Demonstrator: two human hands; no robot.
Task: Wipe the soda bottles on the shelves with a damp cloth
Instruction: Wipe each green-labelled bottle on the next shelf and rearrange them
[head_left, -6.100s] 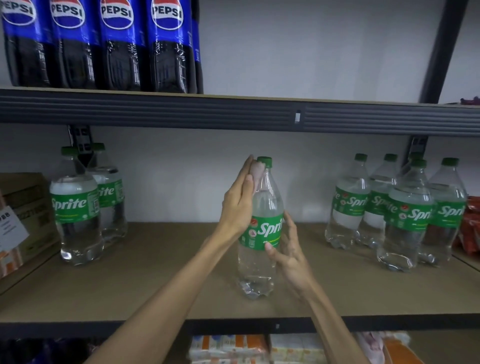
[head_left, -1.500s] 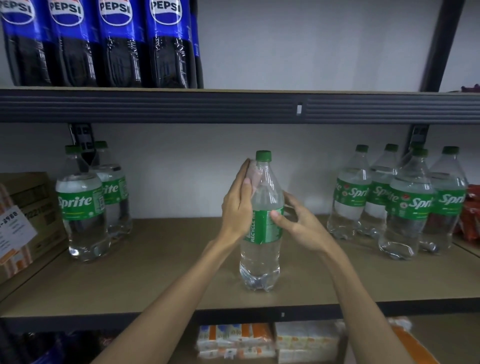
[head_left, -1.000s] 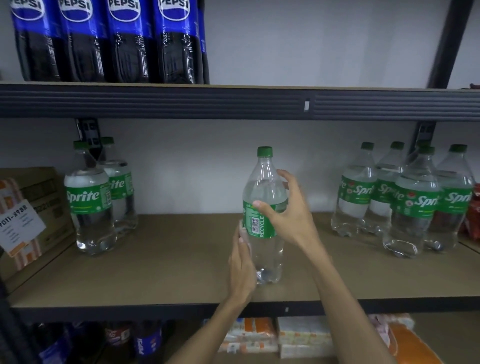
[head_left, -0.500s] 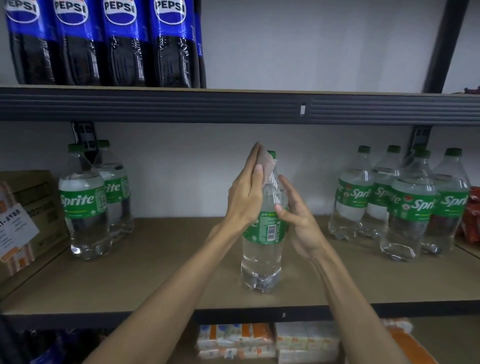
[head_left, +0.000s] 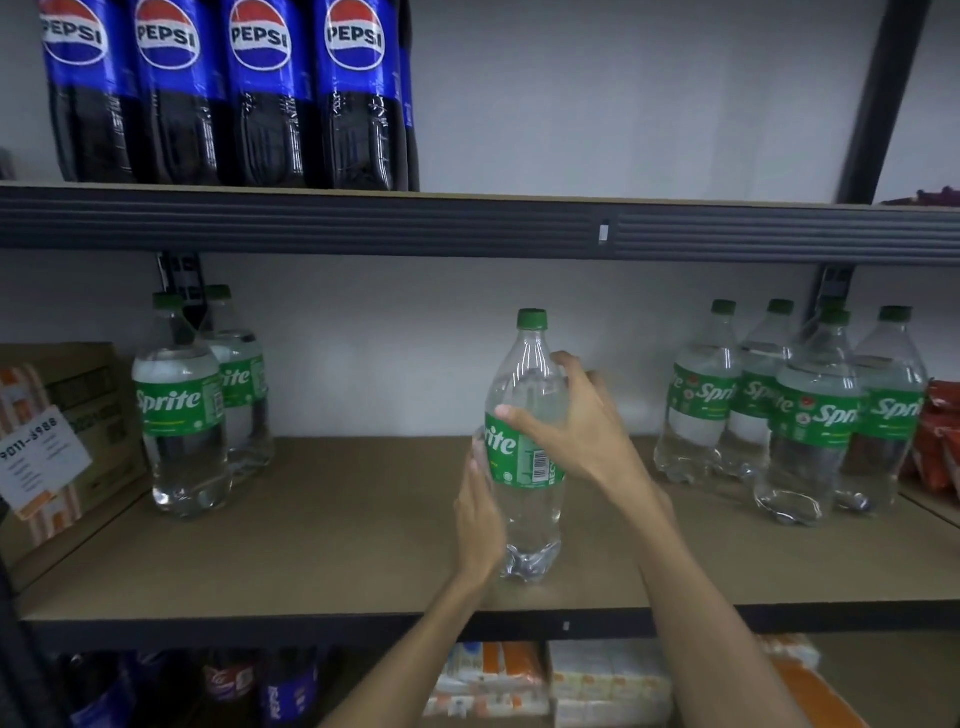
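Sprite bottle (head_left: 530, 514) stands upright on the middle shelf (head_left: 311, 525), roughly centre, base close to the front edge. Green cap is on. The label is turned so "rite" and the barcode face the camera.

Right hand (head_left: 582, 436) grips the bottle at the shoulder and top of the label, thumb across the front and fingers curled round the far side. Left hand (head_left: 480, 514) lies flat against the lower left side, fingers straight and pointing up, tips at the label's lower edge. The palm side is hidden, so I can't tell if anything sits between palm and bottle.

Same shelf, left: two more Sprite bottles (head_left: 179, 415), one behind the other, well apart from the gripped one. Beyond them at the left end is a cardboard box (head_left: 78, 384) with a white label (head_left: 39, 462) on its face.

Same shelf, right: a cluster of Sprite bottles (head_left: 810, 426), packed close together. Red packets (head_left: 940, 441) sit just beside them at the frame edge.

Upper shelf (head_left: 363, 223): a row of Pepsi bottles (head_left: 265, 93) stands side by side on the left half. A black post (head_left: 878, 104) rises at the right.

Below the middle shelf: dark soda bottles (head_left: 285, 691) at lower left, dim and hard to read. Orange-and-white packs (head_left: 493, 675) sit under the centre.
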